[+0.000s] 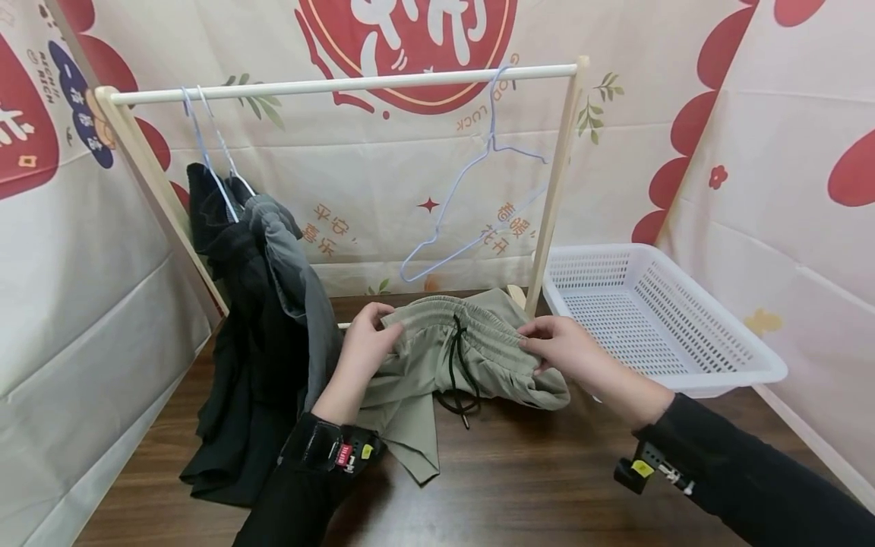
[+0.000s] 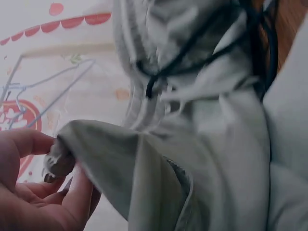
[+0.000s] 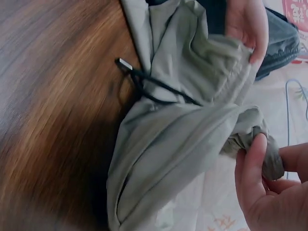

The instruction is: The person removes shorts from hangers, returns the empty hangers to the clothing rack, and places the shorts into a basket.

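Black sleeves (image 1: 759, 471) closest of all, out in front of the freestanding clothes rack (image 1: 342, 86). Beyond them, low at the front of the rack and beneath its bar, sage-green drawstring pants (image 1: 495, 372), with the waistband (image 1: 491, 328) raised and part of a leg lying on the wood-grain tabletop (image 1: 533, 486); leg length impossible to judge from these folds. Held at both ends of that waistband: bunched between thumb and fingers of the left hand (image 1: 369, 342), on the side of the rack's left post, and pinched likewise by the right hand (image 1: 563, 346), near the rack's right post.

Looks light, soft and limp, so likely to sag wherever unsupported. Should stretch at the gathered elastic when drawn apart. Probably neither slippery nor fragile, judging by the matte cloth. Best gripped at the waistband's two sides, through the thick gathered edge rather than the thin fabric below. Worth keeping fingers off the black drawstring (image 1: 456, 327), dangling loose and apt to snag.

Hung near the right end of the rack's bar, a bare blue hanger (image 1: 492, 121); near its left end, a black garment (image 1: 256, 342) beside a grey one (image 1: 294, 258). Just outside the rack's right post, a white perforated basket (image 1: 724, 380).
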The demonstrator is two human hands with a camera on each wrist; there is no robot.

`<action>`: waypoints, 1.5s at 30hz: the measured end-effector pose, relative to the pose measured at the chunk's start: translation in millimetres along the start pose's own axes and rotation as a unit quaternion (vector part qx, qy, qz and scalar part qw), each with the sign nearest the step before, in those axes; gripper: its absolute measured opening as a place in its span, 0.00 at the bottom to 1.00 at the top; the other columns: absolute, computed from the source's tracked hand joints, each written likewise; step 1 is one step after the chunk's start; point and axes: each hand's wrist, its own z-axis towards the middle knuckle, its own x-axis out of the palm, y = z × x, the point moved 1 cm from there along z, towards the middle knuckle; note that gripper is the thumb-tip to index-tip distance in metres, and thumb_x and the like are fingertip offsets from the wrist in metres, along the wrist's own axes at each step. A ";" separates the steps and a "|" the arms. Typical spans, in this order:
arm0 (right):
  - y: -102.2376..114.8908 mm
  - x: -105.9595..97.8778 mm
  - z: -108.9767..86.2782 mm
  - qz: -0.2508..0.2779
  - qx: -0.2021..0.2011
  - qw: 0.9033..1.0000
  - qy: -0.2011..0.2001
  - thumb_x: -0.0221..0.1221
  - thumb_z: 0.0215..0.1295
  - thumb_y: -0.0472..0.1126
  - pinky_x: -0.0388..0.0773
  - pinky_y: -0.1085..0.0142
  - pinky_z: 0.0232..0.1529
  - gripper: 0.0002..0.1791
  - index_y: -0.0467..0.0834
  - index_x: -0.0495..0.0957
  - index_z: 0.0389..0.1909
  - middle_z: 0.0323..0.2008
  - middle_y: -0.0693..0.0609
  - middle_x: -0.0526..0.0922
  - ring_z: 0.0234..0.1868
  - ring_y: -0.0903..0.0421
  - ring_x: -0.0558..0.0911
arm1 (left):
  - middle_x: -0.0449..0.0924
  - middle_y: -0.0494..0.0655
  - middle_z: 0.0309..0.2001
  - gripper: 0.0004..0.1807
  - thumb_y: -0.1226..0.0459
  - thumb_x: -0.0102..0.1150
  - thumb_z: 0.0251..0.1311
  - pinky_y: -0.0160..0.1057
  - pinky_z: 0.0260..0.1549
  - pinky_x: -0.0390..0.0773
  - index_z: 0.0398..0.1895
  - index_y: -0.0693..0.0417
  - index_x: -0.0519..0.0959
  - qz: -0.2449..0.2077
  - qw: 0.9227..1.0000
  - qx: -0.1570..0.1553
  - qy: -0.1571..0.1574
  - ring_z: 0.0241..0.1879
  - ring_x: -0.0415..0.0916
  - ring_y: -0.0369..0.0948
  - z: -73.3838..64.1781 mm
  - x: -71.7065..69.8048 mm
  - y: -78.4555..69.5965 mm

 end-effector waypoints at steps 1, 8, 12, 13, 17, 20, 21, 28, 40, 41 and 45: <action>2.4 2.2 0.1 0.004 -0.006 1.000 -0.007 0.56 0.69 0.32 0.82 0.57 0.31 0.17 0.25 0.73 0.54 0.44 0.38 0.78 0.22 0.57 0.77 | 0.73 0.52 0.33 0.16 0.66 0.58 0.63 0.39 0.26 0.75 0.54 0.58 0.75 -0.010 1.000 -0.001 0.007 0.25 0.71 0.42 -1.1 3.7 -1.8; 12.6 15.4 5.3 0.040 -0.025 0.998 -0.039 0.54 0.69 0.31 0.83 0.57 0.32 0.18 0.24 0.71 0.55 0.43 0.38 0.79 0.23 0.57 0.79 | 0.74 0.57 0.47 0.17 0.66 0.61 0.63 0.41 0.32 0.81 0.53 0.61 0.73 -0.091 0.995 0.011 0.045 0.36 0.73 0.43 -12.7 30.3 -12.0; 15.4 21.4 8.1 0.064 -0.030 0.997 -0.041 0.54 0.69 0.31 0.83 0.56 0.33 0.18 0.25 0.71 0.56 0.45 0.37 0.78 0.26 0.58 0.78 | 0.73 0.59 0.52 0.17 0.67 0.62 0.62 0.40 0.31 0.81 0.52 0.62 0.73 -0.116 0.991 0.010 0.060 0.37 0.75 0.42 -18.9 42.7 -14.0; 15.9 22.7 8.5 0.070 -0.032 0.996 -0.041 0.55 0.69 0.31 0.83 0.57 0.33 0.18 0.25 0.71 0.56 0.46 0.37 0.78 0.26 0.58 0.78 | 0.73 0.59 0.53 0.17 0.67 0.62 0.62 0.39 0.31 0.81 0.52 0.62 0.73 -0.118 0.991 0.011 0.062 0.37 0.75 0.42 -20.5 45.2 -14.2; 18.3 26.7 9.1 0.080 -0.042 0.995 -0.042 0.55 0.69 0.31 0.83 0.60 0.31 0.18 0.24 0.71 0.56 0.46 0.36 0.79 0.25 0.59 0.78 | 0.74 0.59 0.52 0.17 0.67 0.62 0.61 0.39 0.30 0.81 0.51 0.62 0.73 -0.119 0.991 0.020 0.065 0.37 0.75 0.41 -25.5 51.6 -15.5; 20.3 29.1 8.5 0.079 -0.047 0.995 -0.045 0.56 0.68 0.31 0.83 0.60 0.31 0.18 0.24 0.72 0.55 0.47 0.36 0.79 0.25 0.58 0.78 | 0.75 0.59 0.51 0.17 0.67 0.63 0.61 0.40 0.30 0.81 0.51 0.63 0.73 -0.120 0.990 0.029 0.061 0.37 0.76 0.41 -26.9 54.3 -16.4; 21.0 29.9 8.3 0.079 -0.046 0.995 -0.045 0.57 0.68 0.31 0.83 0.59 0.32 0.18 0.25 0.72 0.55 0.47 0.36 0.79 0.25 0.58 0.78 | 0.75 0.59 0.51 0.17 0.67 0.63 0.61 0.40 0.30 0.82 0.51 0.63 0.73 -0.120 0.990 0.032 0.060 0.37 0.76 0.42 -26.9 55.0 -16.5; 25.4 34.5 7.1 0.079 -0.045 0.995 -0.040 0.57 0.68 0.33 0.82 0.55 0.36 0.18 0.26 0.72 0.55 0.49 0.34 0.79 0.25 0.56 0.81 | 0.75 0.59 0.50 0.16 0.66 0.64 0.61 0.40 0.32 0.81 0.50 0.61 0.73 -0.114 0.991 0.034 0.063 0.39 0.77 0.45 -27.4 58.5 -16.4; 29.6 42.0 4.6 0.127 -0.051 0.990 -0.022 0.56 0.70 0.35 0.82 0.60 0.37 0.19 0.26 0.72 0.56 0.51 0.35 0.76 0.41 0.56 0.79 | 0.74 0.58 0.50 0.17 0.67 0.63 0.61 0.40 0.32 0.80 0.52 0.63 0.74 -0.140 0.986 0.011 0.091 0.38 0.78 0.42 -28.9 61.5 -18.4; 30.3 42.0 4.5 0.132 -0.048 0.990 -0.022 0.56 0.70 0.35 0.82 0.60 0.37 0.19 0.26 0.73 0.55 0.52 0.36 0.75 0.41 0.56 0.79 | 0.74 0.59 0.51 0.17 0.67 0.63 0.62 0.40 0.33 0.81 0.52 0.64 0.73 -0.144 0.985 0.010 0.092 0.38 0.78 0.43 -29.1 61.5 -18.7; 32.7 42.7 2.8 0.152 -0.045 0.987 -0.008 0.53 0.71 0.37 0.82 0.61 0.38 0.20 0.25 0.72 0.56 0.50 0.37 0.75 0.38 0.57 0.80 | 0.73 0.59 0.51 0.16 0.67 0.62 0.62 0.40 0.34 0.81 0.51 0.63 0.73 -0.161 0.982 -0.002 0.094 0.41 0.78 0.44 -30.9 60.6 -21.4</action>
